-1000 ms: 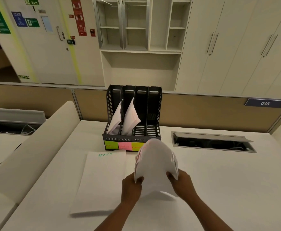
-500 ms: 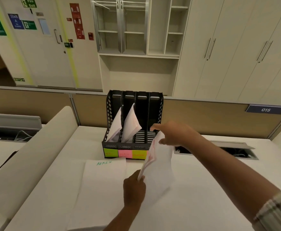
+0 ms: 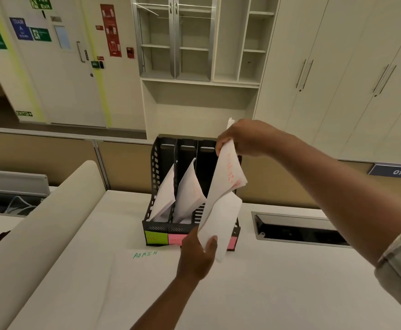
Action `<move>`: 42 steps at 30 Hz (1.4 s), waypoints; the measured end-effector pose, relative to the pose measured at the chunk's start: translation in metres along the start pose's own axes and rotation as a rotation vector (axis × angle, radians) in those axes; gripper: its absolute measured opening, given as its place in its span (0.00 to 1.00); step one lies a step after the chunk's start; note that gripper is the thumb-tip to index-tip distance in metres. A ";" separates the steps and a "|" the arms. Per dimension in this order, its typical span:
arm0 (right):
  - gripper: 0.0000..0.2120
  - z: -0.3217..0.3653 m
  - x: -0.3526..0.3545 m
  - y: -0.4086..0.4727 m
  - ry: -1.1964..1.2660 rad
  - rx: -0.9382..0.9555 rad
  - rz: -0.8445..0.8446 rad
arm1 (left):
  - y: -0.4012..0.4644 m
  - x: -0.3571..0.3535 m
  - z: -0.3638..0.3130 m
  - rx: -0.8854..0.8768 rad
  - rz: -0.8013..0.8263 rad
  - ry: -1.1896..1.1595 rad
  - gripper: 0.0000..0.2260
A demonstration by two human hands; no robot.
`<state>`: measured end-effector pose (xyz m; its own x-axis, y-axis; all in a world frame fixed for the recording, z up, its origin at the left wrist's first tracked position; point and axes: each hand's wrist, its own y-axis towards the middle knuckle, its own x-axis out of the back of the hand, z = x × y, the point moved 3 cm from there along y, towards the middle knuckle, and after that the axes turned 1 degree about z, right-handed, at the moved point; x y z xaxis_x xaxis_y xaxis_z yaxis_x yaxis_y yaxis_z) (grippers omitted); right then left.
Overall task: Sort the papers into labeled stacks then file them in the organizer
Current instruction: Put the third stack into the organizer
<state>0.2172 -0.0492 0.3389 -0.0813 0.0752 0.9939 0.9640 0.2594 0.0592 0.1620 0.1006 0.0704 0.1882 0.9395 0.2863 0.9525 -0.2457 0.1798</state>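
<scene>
The step in hand is judged to be filing a sorted stack into the black organizer (image 3: 157, 186) at the far edge of the desk (image 3: 289, 282).

The right hand (image 3: 244, 139) pinches the top edge of the paper stack (image 3: 220, 206), held above the organizer's rear wall. The left hand (image 3: 198, 256) grips the stack's lower corner, thumb on the front face, just in front of the coloured labels (image 3: 156, 237). The stack hangs in front of the right-hand compartments; its lower edge sits outside the organizer, not yet in any slot.

The two leftmost compartments each hold leaning papers (image 3: 187, 194). The next one to the right appears free (the stack hides most of the rightmost).

Recommended procedure:
- Raise the lower edge above the front lip before moving the stack back.
- Keep both pinches firm so the sheets do not fan apart.
- Match the compartment to its label; the label text is too blurred to read.
- Lower the stack squarely, and avoid catching the dividers.

One stack marked ADMIN (image 3: 144, 254) lies flat on the desk, unfiled.
</scene>
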 end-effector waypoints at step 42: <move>0.12 -0.060 -0.152 0.099 0.272 -0.096 0.013 | 0.126 -0.026 0.051 0.183 -0.175 0.799 0.13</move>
<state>0.3400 -0.0926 0.1997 -0.0101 -0.1861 0.9825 0.9851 0.1670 0.0418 0.2892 0.0571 0.0371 -0.1267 0.4913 0.8617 0.9890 -0.0043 0.1479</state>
